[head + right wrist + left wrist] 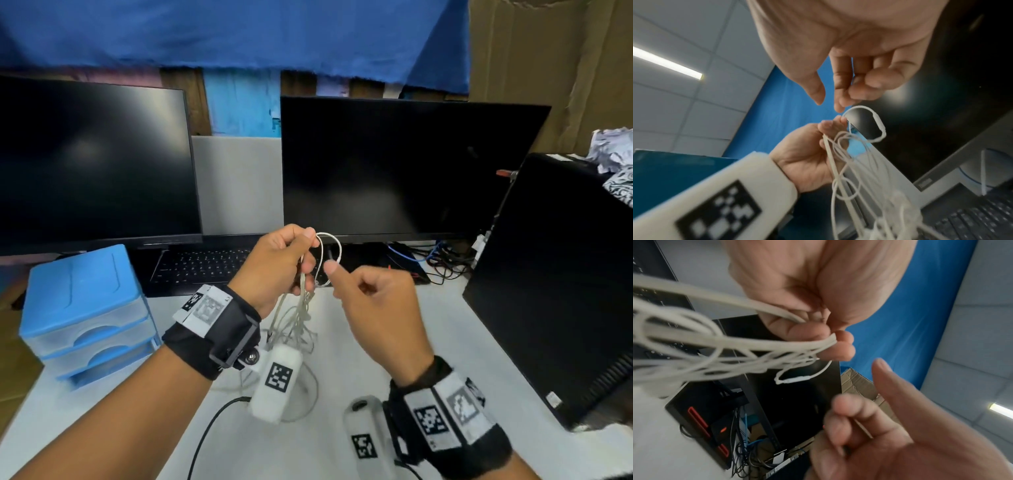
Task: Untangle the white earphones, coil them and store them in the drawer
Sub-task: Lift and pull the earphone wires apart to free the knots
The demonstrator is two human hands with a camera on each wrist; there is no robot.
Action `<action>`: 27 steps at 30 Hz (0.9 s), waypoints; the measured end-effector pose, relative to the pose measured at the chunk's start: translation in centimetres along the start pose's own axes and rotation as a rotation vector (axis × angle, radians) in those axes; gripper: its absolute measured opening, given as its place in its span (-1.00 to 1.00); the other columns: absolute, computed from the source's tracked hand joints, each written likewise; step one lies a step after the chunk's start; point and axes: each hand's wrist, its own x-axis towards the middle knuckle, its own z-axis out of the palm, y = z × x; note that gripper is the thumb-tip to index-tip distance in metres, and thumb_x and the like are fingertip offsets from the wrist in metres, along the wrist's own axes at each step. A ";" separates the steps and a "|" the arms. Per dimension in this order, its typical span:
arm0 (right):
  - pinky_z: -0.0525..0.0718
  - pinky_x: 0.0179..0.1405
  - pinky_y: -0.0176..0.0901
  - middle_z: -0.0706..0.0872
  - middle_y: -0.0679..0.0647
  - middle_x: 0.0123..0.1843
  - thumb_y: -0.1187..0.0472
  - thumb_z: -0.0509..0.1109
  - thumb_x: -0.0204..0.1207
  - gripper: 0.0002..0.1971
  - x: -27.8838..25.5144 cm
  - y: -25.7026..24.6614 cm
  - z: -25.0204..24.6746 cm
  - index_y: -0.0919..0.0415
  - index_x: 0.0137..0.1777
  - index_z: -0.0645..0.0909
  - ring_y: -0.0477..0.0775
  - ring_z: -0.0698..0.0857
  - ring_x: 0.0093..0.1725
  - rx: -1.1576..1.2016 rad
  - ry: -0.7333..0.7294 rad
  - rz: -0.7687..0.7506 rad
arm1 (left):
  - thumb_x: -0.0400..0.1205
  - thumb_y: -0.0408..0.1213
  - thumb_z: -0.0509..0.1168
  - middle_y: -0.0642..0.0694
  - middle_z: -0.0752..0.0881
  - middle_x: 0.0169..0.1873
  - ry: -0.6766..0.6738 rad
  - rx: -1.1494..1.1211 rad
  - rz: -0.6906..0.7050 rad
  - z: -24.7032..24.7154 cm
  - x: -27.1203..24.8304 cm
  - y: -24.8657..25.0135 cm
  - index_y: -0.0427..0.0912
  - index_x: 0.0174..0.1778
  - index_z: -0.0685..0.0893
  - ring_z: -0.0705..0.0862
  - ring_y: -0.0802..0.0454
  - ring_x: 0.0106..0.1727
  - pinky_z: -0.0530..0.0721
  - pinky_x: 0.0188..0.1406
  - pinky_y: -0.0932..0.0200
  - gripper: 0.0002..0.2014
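the blue drawer unit (87,315) stands at the left of the white worktop (445,342), its three drawers closed and their contents hidden. the white earphones (301,308) hang above the worktop, pinched in the left hand (277,263), a small loop (330,246) rising past the fingertips while the tangled rest dangles. the right hand (373,305), fingers loosely curled and grasping nothing, sits just beside that loop.

Blue cloth (239,31), 2 monitors (394,164), white desk (376,318)
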 end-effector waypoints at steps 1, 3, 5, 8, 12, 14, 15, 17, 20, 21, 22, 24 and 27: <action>0.39 -0.50 -0.23 0.46 0.10 -0.62 -0.15 0.45 0.52 -0.41 -0.1 0.2 0.4 0.41 -0.46 0.61 -0.09 0.38 -0.56 -0.009 -0.032 0.063 | 0.79 -0.16 0.15 0.00 0.48 -0.63 0.007 -0.003 0.006 0.1 -0.2 -0.2 -0.16 -0.17 0.59 0.50 0.06 -0.66 0.37 -0.69 0.29 -0.74; 0.44 -0.48 -0.28 0.52 -0.01 -0.60 -0.26 0.41 0.50 -0.37 0.1 0.3 1.0 0.34 -0.48 0.64 -0.12 0.44 -0.57 0.012 -0.120 0.239 | 0.78 -0.16 0.16 -0.01 0.47 -0.63 0.017 -0.013 0.016 0.3 -0.6 -0.4 -0.16 -0.18 0.60 0.50 0.04 -0.64 0.39 -0.67 0.26 -0.74; 0.41 -0.52 -0.34 0.64 -0.06 -0.51 -0.32 0.37 0.50 -0.43 0.5 0.3 1.5 0.15 -0.49 0.67 -0.14 0.48 -0.54 0.103 -0.236 0.443 | 0.78 -0.17 0.16 0.00 0.47 -0.62 0.025 -0.040 0.022 0.3 -0.8 -0.7 -0.15 -0.18 0.60 0.50 0.04 -0.62 0.40 -0.66 0.25 -0.74; 0.36 -0.49 -0.26 0.65 -0.03 -0.35 -0.24 0.43 0.48 -0.60 1.1 0.8 1.9 0.07 -0.35 0.70 -0.06 0.48 -0.43 0.231 -0.346 0.572 | 0.78 -0.17 0.16 -0.01 0.47 -0.61 0.053 -0.087 -0.009 -0.1 -1.2 -1.8 -0.17 -0.17 0.60 0.49 0.05 -0.63 0.38 -0.65 0.26 -0.75; 0.46 -0.39 -0.22 0.64 0.05 -0.33 0.21 0.49 0.52 -0.80 1.6 1.5 2.1 0.14 -0.34 0.66 -0.06 0.54 -0.36 0.372 -0.281 0.589 | 0.75 -0.15 0.21 -0.01 0.48 -0.59 0.108 -0.162 -0.129 -0.1 -1.8 -3.9 -0.17 -0.18 0.60 0.53 0.08 -0.62 0.40 -0.67 0.29 -0.76; 0.46 -0.35 -0.21 0.62 0.05 -0.35 0.31 0.42 0.53 -0.81 1.8 1.7 2.1 0.18 -0.32 0.64 -0.04 0.57 -0.32 0.495 -0.231 0.611 | 0.72 -0.13 0.27 0.00 0.49 -0.57 0.154 -0.161 -0.173 -0.1 -1.6 -4.7 -0.14 -0.23 0.58 0.58 0.10 -0.60 0.38 -0.67 0.30 -0.76; 0.45 -0.33 -0.20 0.63 0.06 -0.34 0.33 0.37 0.53 -0.83 1.8 1.8 1.9 0.20 -0.29 0.63 -0.03 0.58 -0.30 0.550 -0.218 0.614 | 0.70 -0.12 0.30 0.01 0.48 -0.57 0.184 -0.150 -0.194 -0.2 -1.4 -5.1 -0.12 -0.27 0.57 0.59 0.11 -0.59 0.34 -0.68 0.32 -0.75; 0.43 -0.31 -0.19 0.69 0.07 -0.28 0.35 0.29 0.51 -0.86 2.1 2.0 1.7 0.22 -0.25 0.62 -0.05 0.59 -0.30 0.624 -0.207 0.616 | 0.67 -0.10 0.36 0.01 0.43 -0.57 0.237 -0.120 -0.251 -0.5 -0.9 -5.7 -0.09 -0.30 0.54 0.62 0.13 -0.59 0.26 -0.70 0.35 -0.74; 0.43 -0.28 -0.16 0.66 0.09 -0.32 0.36 0.25 0.49 -0.81 2.7 2.2 1.0 0.20 -0.33 0.57 -0.02 0.57 -0.32 0.676 -0.138 0.637 | 0.66 -0.07 0.36 0.00 0.33 -0.57 0.267 -0.078 -0.319 -0.9 -0.3 -6.1 -0.09 -0.27 0.50 0.59 0.11 -0.64 0.15 -0.70 0.34 -0.73; 0.42 -0.27 -0.15 0.61 0.08 -0.37 0.36 0.25 0.49 -0.77 2.9 2.3 0.7 0.18 -0.39 0.54 -0.01 0.54 -0.33 0.704 -0.119 0.638 | 0.66 -0.07 0.35 0.00 0.32 -0.55 0.274 -0.075 -0.325 -0.9 -0.2 -6.2 -0.09 -0.28 0.49 0.57 0.10 -0.65 0.14 -0.69 0.34 -0.72; 0.42 -0.27 -0.15 0.55 0.06 -0.42 0.36 0.26 0.51 -0.71 3.0 2.4 0.4 0.16 -0.45 0.52 0.01 0.52 -0.34 0.744 -0.115 0.633 | 0.66 -0.07 0.35 0.00 0.32 -0.54 0.282 -0.079 -0.325 -1.0 -0.1 -6.2 -0.09 -0.29 0.48 0.55 0.11 -0.66 0.14 -0.69 0.33 -0.72; 0.48 -0.27 -0.16 0.50 0.04 -0.45 0.35 0.35 0.56 -0.66 3.1 2.8 -0.3 0.14 -0.47 0.52 0.00 0.53 -0.35 0.738 -0.166 0.585 | 0.67 -0.07 0.33 0.03 0.34 -0.57 0.298 -0.115 -0.300 -1.2 -0.2 -6.2 -0.07 -0.32 0.45 0.50 0.12 -0.66 0.19 -0.68 0.31 -0.69; 0.68 -0.33 -0.25 0.67 0.12 -0.37 0.43 0.45 0.54 -0.83 3.1 3.1 -1.3 0.26 -0.27 0.64 -0.01 0.68 -0.32 0.323 -0.230 0.438 | 0.70 -0.08 0.31 0.07 0.34 -0.63 0.319 -0.158 -0.230 -1.6 -0.4 -5.9 -0.06 -0.37 0.40 0.47 0.12 -0.64 0.27 -0.63 0.29 -0.65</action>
